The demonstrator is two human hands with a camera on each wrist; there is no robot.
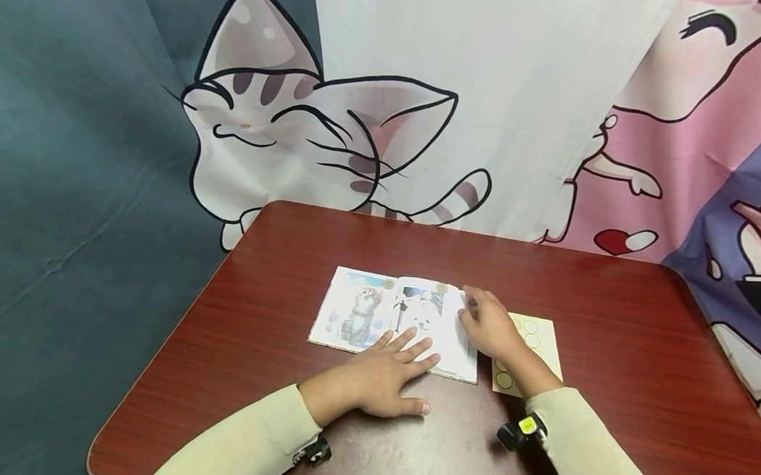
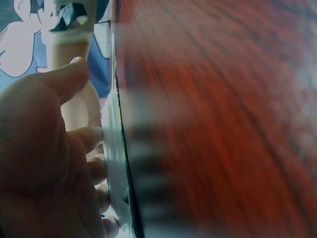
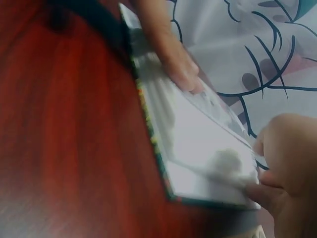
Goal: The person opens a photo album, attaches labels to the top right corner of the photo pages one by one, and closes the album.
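An open picture book point(image 1: 455, 351) lies on the table, with a kitten picture point(image 1: 359, 312) on its left page and a white animal picture point(image 1: 420, 309) on its right page. My left hand point(image 1: 388, 380) rests with spread fingers across the book's lower edge near the fold. At the right page's outer edge, my right hand point(image 1: 494, 328) holds the page with curled thumb and fingers. The right wrist view shows thumb and fingers meeting the edge of the book point(image 3: 198, 139), somewhat blurred. Edge-on in the left wrist view, the book point(image 2: 115, 153) touches the left fingertips.
A pale yellow sheet point(image 1: 549, 342) printed with circles lies right of the book, partly under my right forearm. The reddish-brown table point(image 1: 253, 280) has rounded corners. Behind it hang cloths with cartoon cats point(image 1: 281, 144). A small black device point(image 1: 519, 431) sits at the right cuff.
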